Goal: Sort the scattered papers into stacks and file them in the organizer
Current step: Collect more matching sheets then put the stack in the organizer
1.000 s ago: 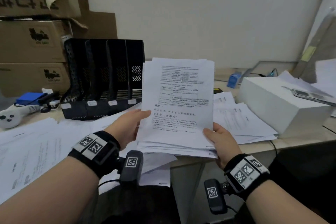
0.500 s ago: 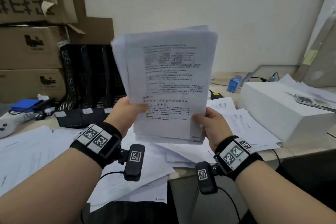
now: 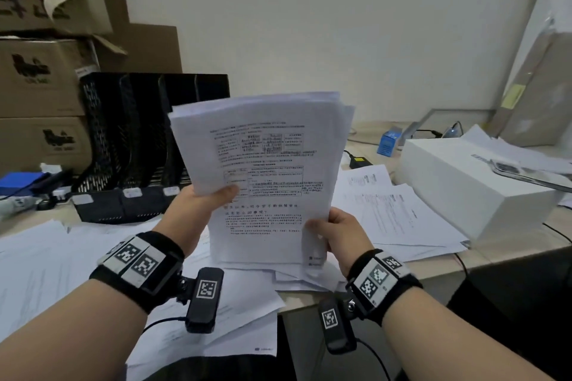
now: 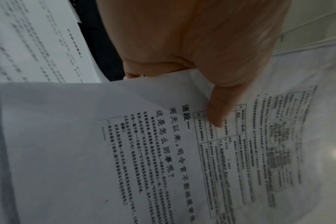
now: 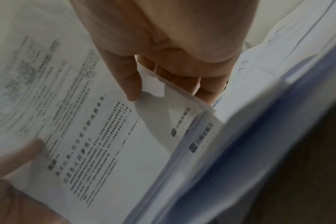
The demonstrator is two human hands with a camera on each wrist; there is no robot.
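At the centre of the head view I hold a stack of papers [image 3: 263, 176] upright above the desk [image 3: 312, 298], thin white printed sheets with tables and dense text, their top edges fanned and slightly uneven. My left hand [image 3: 198, 210] pinches the stack's left edge, thumb lying flat on the front sheet and fingers behind it; the left wrist view shows that thumb [image 4: 217, 112] pressed on a printed table. My right hand [image 3: 339, 233] grips the lower right edge, thumb in front, fingers curled behind the sheets, and the right wrist view shows the corner [image 5: 153, 84] bent a little under the thumb. Left of the stack, behind my left hand, stands the organizer [image 3: 136, 139], black perforated plastic with upright curved dividers and small white labels on its front lip; its visible slots look dark. Loose papers [image 3: 40, 263] lie spread flat over the pale desk at lower left, and another overlapping pile [image 3: 399, 219] sits to the right of the stack. At right a smooth white box [image 3: 458, 182] rests on the desk, with a small blue carton [image 3: 388, 142] beyond it. Brown cardboard boxes [image 3: 40, 77], creased and torn at the flaps, are stacked at upper left against a plain white wall [image 3: 340, 25].
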